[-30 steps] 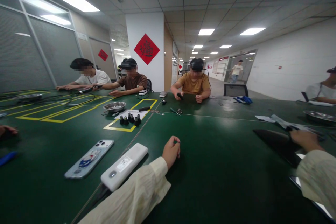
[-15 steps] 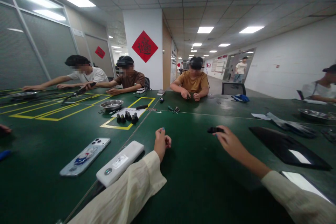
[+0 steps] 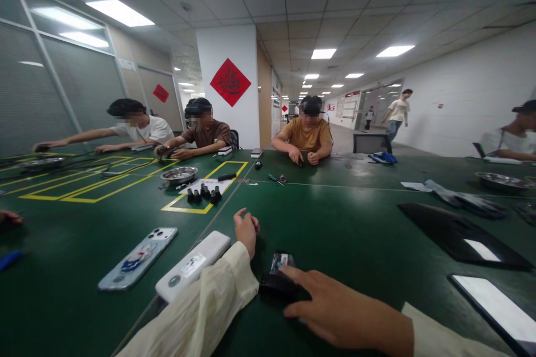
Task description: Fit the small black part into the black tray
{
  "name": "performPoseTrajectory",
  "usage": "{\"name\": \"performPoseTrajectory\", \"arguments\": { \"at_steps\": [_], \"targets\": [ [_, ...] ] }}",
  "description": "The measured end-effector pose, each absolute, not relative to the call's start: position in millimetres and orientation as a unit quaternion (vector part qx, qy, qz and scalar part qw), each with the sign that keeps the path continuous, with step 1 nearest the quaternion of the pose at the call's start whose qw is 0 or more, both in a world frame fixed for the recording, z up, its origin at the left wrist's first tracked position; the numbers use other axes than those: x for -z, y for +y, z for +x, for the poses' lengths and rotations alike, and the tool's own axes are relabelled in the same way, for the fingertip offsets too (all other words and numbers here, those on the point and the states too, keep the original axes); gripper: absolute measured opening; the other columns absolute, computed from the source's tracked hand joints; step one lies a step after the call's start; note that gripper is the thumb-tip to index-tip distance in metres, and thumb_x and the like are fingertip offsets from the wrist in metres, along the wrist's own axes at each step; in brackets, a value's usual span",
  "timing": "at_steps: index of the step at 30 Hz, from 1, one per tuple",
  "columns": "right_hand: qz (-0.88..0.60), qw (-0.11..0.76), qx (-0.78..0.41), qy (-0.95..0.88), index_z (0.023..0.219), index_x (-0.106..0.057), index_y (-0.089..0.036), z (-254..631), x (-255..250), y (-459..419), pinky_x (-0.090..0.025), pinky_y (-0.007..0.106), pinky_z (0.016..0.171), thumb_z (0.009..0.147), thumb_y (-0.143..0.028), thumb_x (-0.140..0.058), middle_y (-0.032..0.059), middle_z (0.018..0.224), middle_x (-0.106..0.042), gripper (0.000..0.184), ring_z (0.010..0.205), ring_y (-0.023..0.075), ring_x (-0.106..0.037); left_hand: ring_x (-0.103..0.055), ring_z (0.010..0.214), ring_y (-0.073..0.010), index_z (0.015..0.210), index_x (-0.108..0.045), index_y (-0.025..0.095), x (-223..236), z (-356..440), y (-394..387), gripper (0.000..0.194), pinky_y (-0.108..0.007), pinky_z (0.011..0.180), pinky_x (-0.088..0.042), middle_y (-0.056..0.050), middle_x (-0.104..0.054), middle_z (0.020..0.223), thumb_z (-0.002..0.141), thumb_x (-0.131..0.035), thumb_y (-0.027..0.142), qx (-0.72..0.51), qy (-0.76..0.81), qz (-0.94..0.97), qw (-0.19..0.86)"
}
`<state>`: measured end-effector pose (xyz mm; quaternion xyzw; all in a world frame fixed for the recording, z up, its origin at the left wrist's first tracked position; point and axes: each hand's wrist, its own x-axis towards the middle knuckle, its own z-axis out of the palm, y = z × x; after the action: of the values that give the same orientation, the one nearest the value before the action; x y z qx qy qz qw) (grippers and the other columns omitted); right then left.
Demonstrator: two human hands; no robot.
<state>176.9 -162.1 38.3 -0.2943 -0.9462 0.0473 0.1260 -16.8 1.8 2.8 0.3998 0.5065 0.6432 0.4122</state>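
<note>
My left hand [image 3: 246, 230] is raised over the green table with its fingers curled in. Whatever is inside its grip, if anything, is hidden from me. My right hand [image 3: 335, 304] is low and close to me, thumb and forefinger around a dark black object [image 3: 276, 285] whose kind I cannot make out. A small clear-and-black piece with a pale label [image 3: 281, 261] shows just beyond the forefinger; I cannot tell whether it is part of the black object. A white oblong device [image 3: 195, 265] lies beside my left sleeve.
A phone [image 3: 138, 259] lies at left. Several black cone-like parts [image 3: 204, 194] stand near a metal bowl [image 3: 179, 175]. At right are a glossy black panel [image 3: 456, 234], a tablet-like device [image 3: 494, 307] and gloves [image 3: 464, 201]. Co-workers sit around the table; a person [image 3: 397, 114] walks behind.
My right hand has come down, inward and nearer to me, holding a black object. My left hand has shifted slightly left. At far left, a co-worker's hand with a dark tool has lowered.
</note>
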Motion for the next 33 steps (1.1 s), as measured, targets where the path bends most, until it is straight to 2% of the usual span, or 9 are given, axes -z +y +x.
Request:
{"name": "performPoseTrajectory", "arguments": {
  "at_steps": [2, 5, 9, 12, 14, 16, 19, 25, 33],
  "targets": [
    [-0.283, 0.132, 0.015, -0.95, 0.114, -0.055, -0.024, 189.8, -39.1, -155.5, -0.039, 0.033, 0.096, 0.084, -0.021, -0.044, 0.0061, 0.147, -0.02, 0.031, 0.12, 0.0202, -0.042, -0.04, 0.037, -0.0095, 0.104, -0.036, 0.018, -3.6, -16.3, 1.7, 0.033, -0.017, 0.038, -0.03, 0.009, -0.04, 0.046, 0.071, -0.038, 0.02, -0.66, 0.514, 0.38, 0.395],
    [-0.3, 0.128, 0.156, -0.932, 0.116, -0.052, -0.023, 232.7, -40.9, -119.8, -0.037, 0.042, 0.096, 0.081, -0.016, -0.045, 0.0087, 0.142, -0.032, 0.036, 0.121, 0.0247, -0.04, -0.039, 0.037, -0.0093, 0.1, -0.04, 0.018, -3.7, -14.7, 0.9, 0.032, -0.017, 0.038, -0.029, 0.009, -0.04, 0.046, 0.068, -0.038, 0.018, -0.671, 0.517, 0.374, 0.378],
    [-0.521, 0.109, 0.26, -0.805, 0.128, -0.043, -0.024, 334.2, -44.8, -56.8, -0.042, 0.045, 0.084, 0.08, -0.017, -0.044, 0.0141, 0.137, -0.038, 0.048, 0.11, 0.0292, -0.05, -0.039, 0.037, -0.0095, 0.095, -0.041, 0.019, -3.7, -14.8, 0.1, 0.028, -0.017, 0.038, -0.029, 0.009, -0.039, 0.044, 0.067, -0.039, 0.017, -0.668, 0.514, 0.377, 0.383],
    [-0.727, 0.094, 0.205, -0.649, 0.134, -0.036, -0.015, 417.5, -37.0, -34.1, -0.043, 0.046, 0.076, 0.083, -0.031, -0.043, 0.025, 0.13, -0.039, 0.054, 0.102, 0.0364, -0.054, -0.039, 0.036, -0.0096, 0.093, -0.041, 0.019, -4.4, -15.1, -0.9, 0.026, -0.017, 0.038, -0.029, 0.009, -0.038, 0.043, 0.067, -0.039, 0.018, -0.666, 0.508, 0.386, 0.387],
    [-0.817, 0.108, 0.156, -0.544, 0.137, -0.032, -0.011, 462.7, -23.0, -34.1, -0.039, 0.049, 0.077, 0.081, -0.042, -0.044, 0.0302, 0.13, -0.036, 0.064, 0.105, 0.0424, -0.051, -0.039, 0.036, -0.0095, 0.091, -0.041, 0.018, -4.8, -14.7, -1.4, 0.024, -0.017, 0.038, -0.029, 0.009, -0.038, 0.043, 0.067, -0.039, 0.018, -0.664, 0.506, 0.389, 0.389],
    [-0.853, 0.122, 0.149, -0.484, 0.136, -0.034, -0.011, 495.6, -5.6, -40.6, -0.033, 0.05, 0.083, 0.079, -0.045, -0.046, 0.0295, 0.135, -0.03, 0.068, 0.12, 0.0451, -0.036, -0.038, 0.036, -0.0096, 0.09, -0.041, 0.019, -4.9, -14.0, -1.6, 0.023, -0.017, 0.038, -0.029, 0.009, -0.038, 0.042, 0.067, -0.038, 0.019, -0.661, 0.503, 0.393, 0.395],
    [-0.874, 0.112, 0.135, -0.452, 0.136, -0.033, -0.011, 525.1, 15.3, -50.7, -0.023, 0.047, 0.092, 0.072, -0.047, -0.054, 0.0275, 0.138, -0.025, 0.076, 0.13, 0.0418, -0.019, -0.038, 0.037, -0.0097, 0.089, -0.041, 0.019, -4.2, -13.3, -1.0, 0.022, -0.017, 0.038, -0.029, 0.009, -0.038, 0.042, 0.067, -0.038, 0.019, -0.654, 0.494, 0.401, 0.41],
    [-0.914, 0.135, -0.019, -0.382, 0.136, -0.03, -0.011, 544.6, 20.9, -54.3, -0.024, 0.048, 0.086, 0.066, -0.062, -0.051, 0.0296, 0.124, -0.042, 0.089, 0.119, 0.0435, -0.037, -0.037, 0.038, -0.0094, 0.088, -0.042, 0.019, -2.6, -14.2, 0.7, 0.021, -0.017, 0.039, -0.029, 0.009, -0.038, 0.043, 0.068, -0.039, 0.02, -0.645, 0.492, 0.412, 0.415],
    [-0.923, 0.137, 0.007, -0.36, 0.131, -0.03, -0.009, 528.6, 10.7, -60.1, -0.028, 0.045, 0.083, 0.06, -0.063, -0.055, 0.031, 0.114, -0.047, 0.093, 0.11, 0.0414, -0.047, -0.038, 0.038, -0.0091, 0.087, -0.042, 0.019, -0.1, -14.3, 1.5, 0.021, -0.017, 0.039, -0.029, 0.009, -0.039, 0.045, 0.067, -0.04, 0.022, -0.643, 0.489, 0.426, 0.409]
  ]
}}
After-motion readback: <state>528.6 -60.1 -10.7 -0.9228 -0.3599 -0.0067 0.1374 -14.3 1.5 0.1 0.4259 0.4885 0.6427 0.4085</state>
